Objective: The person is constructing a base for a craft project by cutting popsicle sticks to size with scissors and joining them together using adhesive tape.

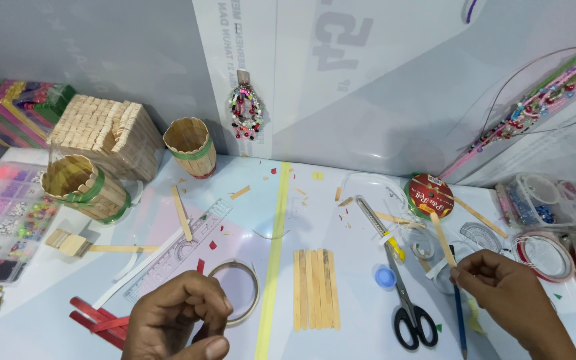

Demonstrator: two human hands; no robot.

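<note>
The left hand [180,317] covers part of the tape ring [243,290]; the frame's edge cuts its wrist.

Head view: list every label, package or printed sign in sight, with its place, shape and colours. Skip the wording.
Printed wall panel: upright behind the table, glossy white sheet with grey lettering.
Ribbon spool label: round, red with gold and white print, on a green spool beyond the right hand, which holds a craft stick.
Bead organiser box: left table edge, clear plastic compartments of coloured beads.
Clear bead container: far right, transparent.
</note>
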